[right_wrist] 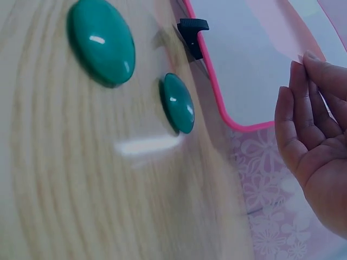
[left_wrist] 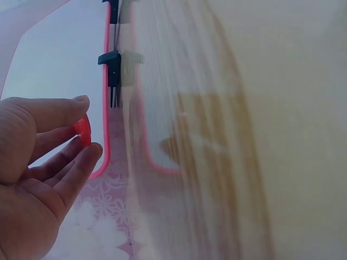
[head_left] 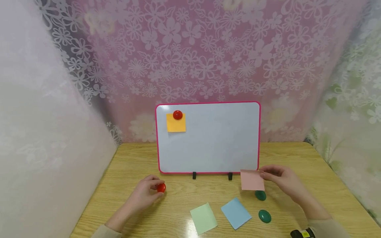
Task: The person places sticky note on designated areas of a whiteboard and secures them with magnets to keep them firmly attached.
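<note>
Between thumb and fingers, my left hand [head_left: 146,191] pinches a round red magnet [head_left: 161,187], left of the whiteboard's lower corner; the left wrist view shows the magnet [left_wrist: 83,130] edge-on. My right hand [head_left: 281,181] pinches the right edge of a pink sticky note [head_left: 251,180], held in front of the whiteboard's lower right corner. In the right wrist view the note [right_wrist: 295,27] hangs from the thumb and fingertip. The whiteboard [head_left: 208,142], pink-framed, stands upright; a red magnet [head_left: 177,115] sits over the top of an orange sticky note [head_left: 175,125] at its upper left.
A green sticky note [head_left: 203,218] and a blue sticky note [head_left: 236,213] lie on the wooden table [head_left: 134,158]. Two green magnets lie to their right, one nearer the front [head_left: 264,216] and one [head_left: 260,195] partly behind the pink note. Black feet [head_left: 230,176] support the board.
</note>
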Tool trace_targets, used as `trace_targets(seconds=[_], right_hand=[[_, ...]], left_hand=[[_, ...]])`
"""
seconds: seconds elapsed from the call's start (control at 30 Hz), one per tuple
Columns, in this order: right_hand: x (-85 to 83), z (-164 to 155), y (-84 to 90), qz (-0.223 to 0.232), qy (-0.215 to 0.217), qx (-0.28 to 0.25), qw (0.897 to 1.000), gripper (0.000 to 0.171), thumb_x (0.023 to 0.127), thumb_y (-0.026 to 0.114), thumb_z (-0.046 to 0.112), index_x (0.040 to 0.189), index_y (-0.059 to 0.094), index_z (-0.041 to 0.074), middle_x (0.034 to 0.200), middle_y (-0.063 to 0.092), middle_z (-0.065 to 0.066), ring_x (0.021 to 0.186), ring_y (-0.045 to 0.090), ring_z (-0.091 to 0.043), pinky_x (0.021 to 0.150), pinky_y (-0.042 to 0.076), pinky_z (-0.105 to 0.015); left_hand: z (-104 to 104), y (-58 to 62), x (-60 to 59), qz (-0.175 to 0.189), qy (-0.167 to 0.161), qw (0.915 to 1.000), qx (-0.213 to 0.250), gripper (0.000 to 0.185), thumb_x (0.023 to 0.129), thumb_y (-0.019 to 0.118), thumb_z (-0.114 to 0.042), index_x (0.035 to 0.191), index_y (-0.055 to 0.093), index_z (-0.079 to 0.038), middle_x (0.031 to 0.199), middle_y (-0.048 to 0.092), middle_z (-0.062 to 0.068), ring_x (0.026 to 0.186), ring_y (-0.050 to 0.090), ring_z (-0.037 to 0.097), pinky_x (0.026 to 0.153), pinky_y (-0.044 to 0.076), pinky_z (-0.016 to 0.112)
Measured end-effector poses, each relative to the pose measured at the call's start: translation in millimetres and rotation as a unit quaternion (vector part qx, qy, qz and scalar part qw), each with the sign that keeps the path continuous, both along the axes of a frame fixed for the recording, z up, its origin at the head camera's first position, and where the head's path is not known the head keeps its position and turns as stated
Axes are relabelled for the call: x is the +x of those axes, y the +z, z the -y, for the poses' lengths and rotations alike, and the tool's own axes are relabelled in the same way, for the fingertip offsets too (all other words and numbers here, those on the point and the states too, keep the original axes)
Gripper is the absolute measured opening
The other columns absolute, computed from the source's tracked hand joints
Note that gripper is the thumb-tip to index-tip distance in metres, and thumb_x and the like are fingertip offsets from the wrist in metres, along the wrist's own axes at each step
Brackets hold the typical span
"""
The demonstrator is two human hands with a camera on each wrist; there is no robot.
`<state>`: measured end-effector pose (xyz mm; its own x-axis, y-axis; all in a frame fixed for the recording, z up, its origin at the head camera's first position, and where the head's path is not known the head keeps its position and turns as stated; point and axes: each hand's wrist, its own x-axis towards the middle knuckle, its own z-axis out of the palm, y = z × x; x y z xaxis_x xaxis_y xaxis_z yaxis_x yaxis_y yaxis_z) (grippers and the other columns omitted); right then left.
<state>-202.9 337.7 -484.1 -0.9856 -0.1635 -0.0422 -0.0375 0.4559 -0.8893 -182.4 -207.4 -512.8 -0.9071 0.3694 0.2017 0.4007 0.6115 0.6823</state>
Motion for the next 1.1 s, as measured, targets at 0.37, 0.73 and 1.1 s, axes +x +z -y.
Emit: trace_targets(seconds=[0.37, 0.73, 1.1], right_hand=[[-9.6, 13.8, 6.0, -0.025, 0.001, -0.012, 1.0, 0.039, 0.104, 0.074, 0.029, 0.133, 0.072, 0.003, 0.127, 0.074, -0.009, 0.107, 0.069, -0.005, 0.093, 0.059, -0.032], [-12.2, 23.3, 7.1, -0.038, 0.003, -0.036, 0.999, 0.039, 0.105, 0.073, 0.028, 0.132, 0.072, 0.0, 0.122, 0.077, -0.007, 0.107, 0.07, -0.006, 0.094, 0.06, -0.036], [-16.9, 37.0, 9.6, -0.042, -0.014, -0.039, 0.998, 0.044, 0.104, 0.074, 0.033, 0.135, 0.071, 0.003, 0.125, 0.075, -0.011, 0.104, 0.073, -0.026, 0.092, 0.06, -0.036]], left_hand=[[-0.7, 2.9, -0.4, -0.013, 0.0, 0.9999, 0.009, 0.035, 0.087, 0.086, 0.006, 0.12, 0.076, 0.007, 0.113, 0.066, 0.003, 0.098, 0.07, 0.021, 0.085, 0.062, 0.032], [-2.2, 5.4, -0.7, -0.007, 0.007, 0.9999, 0.006, 0.036, 0.088, 0.086, 0.004, 0.122, 0.075, 0.005, 0.115, 0.066, 0.003, 0.097, 0.071, 0.021, 0.084, 0.063, 0.033], [-5.5, 9.3, 0.9, 0.0, 0.025, 0.9995, 0.017, 0.038, 0.088, 0.087, 0.002, 0.124, 0.076, 0.004, 0.113, 0.066, -0.002, 0.099, 0.068, 0.02, 0.087, 0.063, 0.035]])
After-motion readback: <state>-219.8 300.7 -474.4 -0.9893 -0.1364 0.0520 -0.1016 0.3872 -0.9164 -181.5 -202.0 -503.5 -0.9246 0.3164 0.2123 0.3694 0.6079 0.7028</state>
